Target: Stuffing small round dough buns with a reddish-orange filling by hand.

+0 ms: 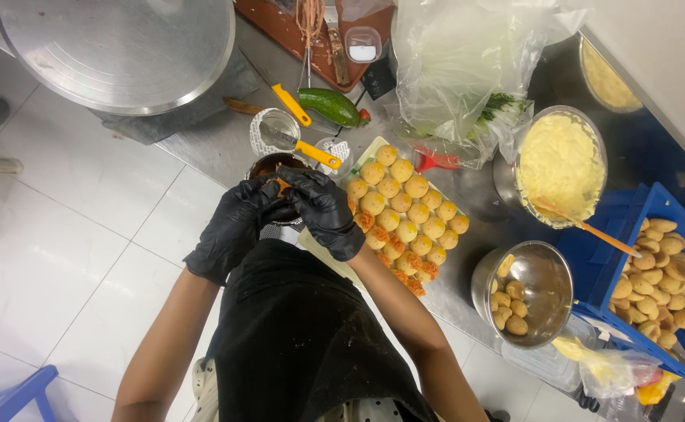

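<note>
Black apron (296,336) fills the foreground, hiding the person's body. Beyond it lies a tray (367,150) of round dough balls (405,211). Both black-gloved hands, left hand (231,227) and right hand (321,207), close around a small orange-filled piece (281,185), mostly hidden, above a dark bowl (272,163).

gloved hands (280,215) over bowl (268,166), tray of dough balls (402,211)
</note>
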